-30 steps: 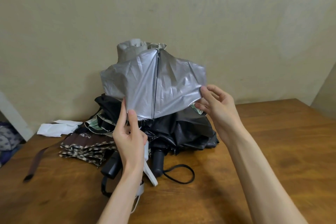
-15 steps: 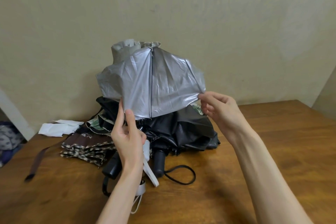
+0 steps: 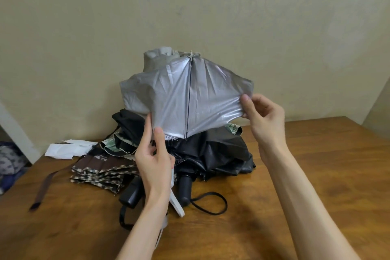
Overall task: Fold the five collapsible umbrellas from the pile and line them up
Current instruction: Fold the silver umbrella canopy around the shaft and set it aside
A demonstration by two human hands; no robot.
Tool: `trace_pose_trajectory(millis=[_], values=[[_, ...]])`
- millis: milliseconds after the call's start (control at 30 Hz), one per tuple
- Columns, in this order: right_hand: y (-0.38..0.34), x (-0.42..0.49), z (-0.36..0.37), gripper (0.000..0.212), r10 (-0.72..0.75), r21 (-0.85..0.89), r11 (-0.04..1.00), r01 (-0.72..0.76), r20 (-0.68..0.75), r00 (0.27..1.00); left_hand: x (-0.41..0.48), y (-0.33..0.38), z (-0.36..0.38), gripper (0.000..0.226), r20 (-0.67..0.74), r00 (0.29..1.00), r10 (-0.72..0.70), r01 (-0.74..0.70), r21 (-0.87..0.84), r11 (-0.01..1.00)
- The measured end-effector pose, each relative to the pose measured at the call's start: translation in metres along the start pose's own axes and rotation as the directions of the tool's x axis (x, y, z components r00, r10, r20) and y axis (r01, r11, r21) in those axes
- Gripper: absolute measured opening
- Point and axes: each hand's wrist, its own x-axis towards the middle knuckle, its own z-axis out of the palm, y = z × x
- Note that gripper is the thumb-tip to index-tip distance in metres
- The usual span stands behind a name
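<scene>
A beige wall [image 3: 274, 27] with a faint scroll pattern backs a brown wooden worktop [image 3: 316, 175]. The only writing we can read is "AN", in pale letters on the brown patterned umbrella [image 3: 101, 167] lying left of the left hand; the rest of the word is folded out of sight.

Since a second ago the right hand has drawn the cloth farther out to its side, so the panel now spreads wider and tauter, and its dark rib sits a little more to the right.

We see the silver umbrella [image 3: 168, 99] held up off the worktop between the hands, half collapsed, its shiny creased canopy facing us and grey cloth bunched at the top. The left hand [image 3: 155, 167] pinches the lower hem between thumb and forefinger. The right hand [image 3: 263, 118] pinches the panel's right edge, thumb in front and fingers curled behind. A white strap [image 3: 176, 205] hangs below the left wrist.

Behind and beneath the hands lies the pile: a black umbrella [image 3: 219, 152], a green-printed one [image 3: 111, 146], and two black handles [image 3: 185, 188].
</scene>
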Motion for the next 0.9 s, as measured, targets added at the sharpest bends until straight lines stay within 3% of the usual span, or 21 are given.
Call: trace_pose_trajectory(millis=[167,300,333,500,633,733,800,900], values=[[-0.010,0.000,0.001,0.020,-0.025,0.028,0.999,0.022,0.100,0.995,0.001,-0.004,-0.001,0.044,-0.017,1.000,-0.010,0.011,0.015,1.000],[-0.023,-0.005,-0.001,0.064,-0.025,-0.035,0.999,0.031,0.150,0.988,0.002,-0.010,-0.003,0.043,0.002,1.000,0.023,-0.023,0.047,0.999],[-0.025,-0.005,-0.002,0.066,-0.035,-0.065,0.997,0.047,0.171,0.985,0.002,-0.010,-0.003,0.043,0.010,1.000,0.028,-0.029,0.056,0.998],[-0.020,0.003,-0.014,0.021,-0.012,-0.169,0.985,0.019,0.040,0.999,0.001,-0.009,-0.002,0.043,0.024,0.999,0.038,-0.039,0.072,0.997],[-0.015,0.005,-0.025,0.026,0.063,-0.093,0.994,-0.056,0.070,0.996,0.001,-0.008,-0.002,0.043,0.018,0.999,0.033,-0.034,0.063,0.997],[-0.010,0.005,-0.022,0.026,0.234,0.054,0.970,-0.239,0.085,0.969,0.000,-0.005,-0.002,0.043,0.015,0.999,0.031,-0.032,0.045,0.999],[-0.006,0.004,-0.017,0.043,0.358,-0.039,0.933,-0.357,0.177,0.917,0.000,-0.003,-0.001,0.043,0.013,1.000,0.028,-0.029,0.029,0.999],[0.003,-0.003,-0.006,0.029,0.403,-0.172,0.914,-0.368,0.272,0.874,0.000,0.000,-0.001,0.043,0.010,1.000,0.012,-0.012,0.011,1.000]])
